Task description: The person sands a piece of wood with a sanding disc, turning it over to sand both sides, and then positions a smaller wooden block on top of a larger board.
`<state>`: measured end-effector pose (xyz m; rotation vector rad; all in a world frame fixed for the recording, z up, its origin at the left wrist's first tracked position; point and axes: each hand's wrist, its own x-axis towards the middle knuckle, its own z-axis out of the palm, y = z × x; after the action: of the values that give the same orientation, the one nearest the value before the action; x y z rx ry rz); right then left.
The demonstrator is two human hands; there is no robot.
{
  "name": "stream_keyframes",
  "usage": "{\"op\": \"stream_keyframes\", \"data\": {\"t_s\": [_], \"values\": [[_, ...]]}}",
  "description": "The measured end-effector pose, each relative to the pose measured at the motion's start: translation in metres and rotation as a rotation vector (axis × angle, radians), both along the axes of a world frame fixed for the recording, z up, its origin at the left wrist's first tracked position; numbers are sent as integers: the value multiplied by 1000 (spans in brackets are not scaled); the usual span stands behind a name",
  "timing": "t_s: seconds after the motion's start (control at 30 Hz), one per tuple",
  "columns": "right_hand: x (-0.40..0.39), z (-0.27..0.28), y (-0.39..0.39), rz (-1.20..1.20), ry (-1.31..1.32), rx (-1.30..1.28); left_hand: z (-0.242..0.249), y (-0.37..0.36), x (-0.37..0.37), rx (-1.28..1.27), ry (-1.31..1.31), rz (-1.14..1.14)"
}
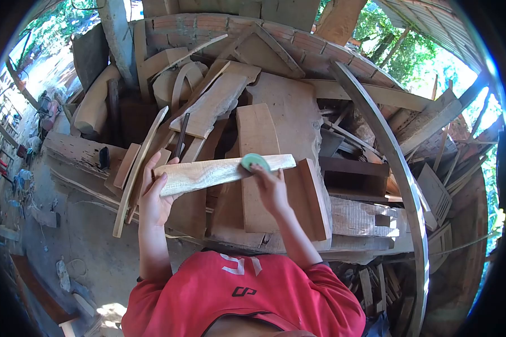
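Observation:
A pale wooden board is held up in front of my chest, its right end slightly higher than its left. My left hand grips the board's left end, thumb on the near side and fingers behind. In my right hand is a round green disc, pinched by the fingers and lying against the board near its right end. The disc looks like a sanding disc, though its underside is hidden.
Behind the board, planks and a wide slab are piled against a brick wall. A long curved beam rises at the right. Narrow strips lean near my left hand. Concrete floor shows at lower left.

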<state>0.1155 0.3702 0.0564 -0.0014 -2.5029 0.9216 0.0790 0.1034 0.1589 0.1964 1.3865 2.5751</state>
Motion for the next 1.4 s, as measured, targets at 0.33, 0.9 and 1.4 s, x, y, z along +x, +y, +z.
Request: {"op": "stream_keyframes", "data": {"t_s": [0.33,0.9,1.4], "values": [[-23,-33,79,-402,-159,11,-4,-1,8,-29,-8,20],[1,-15,47,-254,-161,-71,-4,-1,12,3,-41,42],[-13,-19,41,-253,21,49,-5,-1,12,-10,-10,31]]}}
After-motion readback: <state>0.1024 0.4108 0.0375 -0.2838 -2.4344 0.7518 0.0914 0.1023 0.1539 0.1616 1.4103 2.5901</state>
